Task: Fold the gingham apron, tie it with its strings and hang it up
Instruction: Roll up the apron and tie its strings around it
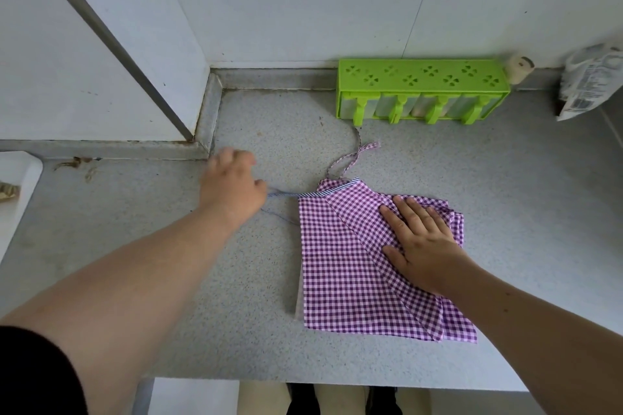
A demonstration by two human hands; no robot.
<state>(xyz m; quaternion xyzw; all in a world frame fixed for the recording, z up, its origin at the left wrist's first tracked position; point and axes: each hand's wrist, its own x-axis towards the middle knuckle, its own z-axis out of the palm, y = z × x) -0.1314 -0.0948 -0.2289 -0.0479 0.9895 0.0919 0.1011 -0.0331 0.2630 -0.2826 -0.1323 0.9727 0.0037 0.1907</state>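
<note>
A purple-and-white gingham apron (340, 266) lies folded into a rough rectangle on the grey counter (168, 280). My right hand (421, 242) presses flat on its upper right part, fingers spread. My left hand (232, 189) is to the left of the apron, pinching the end of a striped waist string (290, 194) that runs taut from the apron's top left corner. Another string (354, 153) curls from the top edge toward the back, its gingham end knotted near the green box.
A green plastic box (421, 77) with several compartments stands at the back against the wall. A printed bag (593, 81) leans at the far right. A white tray (17, 185) sits at the left edge. The counter's front edge runs below the apron.
</note>
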